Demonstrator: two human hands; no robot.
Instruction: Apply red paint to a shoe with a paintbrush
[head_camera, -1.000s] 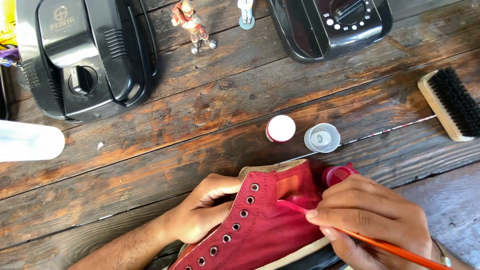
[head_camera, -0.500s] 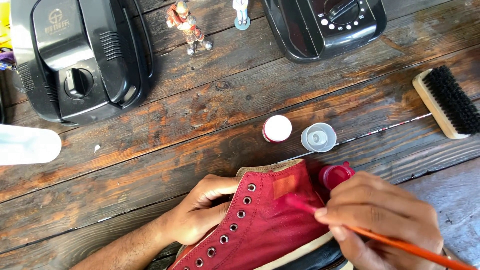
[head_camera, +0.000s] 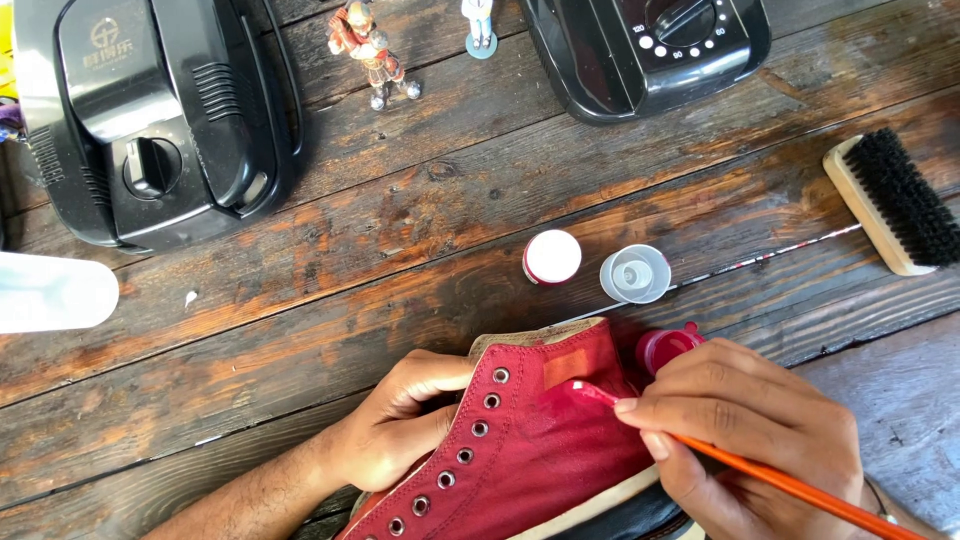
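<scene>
While the left hand (head_camera: 400, 425) grips the shoe (head_camera: 520, 450) by its eyelet edge, fingers curled into the opening, the right hand (head_camera: 745, 440) pinches an orange brush (head_camera: 770, 478) and sets its wet tip beside the patch near the collar. Judging by the darker, glossy red there, only that upper area looks painted; the rest of the canvas toward the toe appears dry and left to do. Lying on its side at the desk's (head_camera: 400, 280) near edge, the shoe has an open paint pot (head_camera: 665, 345) touching its heel. A capped pot (head_camera: 552, 257) and loose cap (head_camera: 635, 274) sit near, with bare wood beyond.
</scene>
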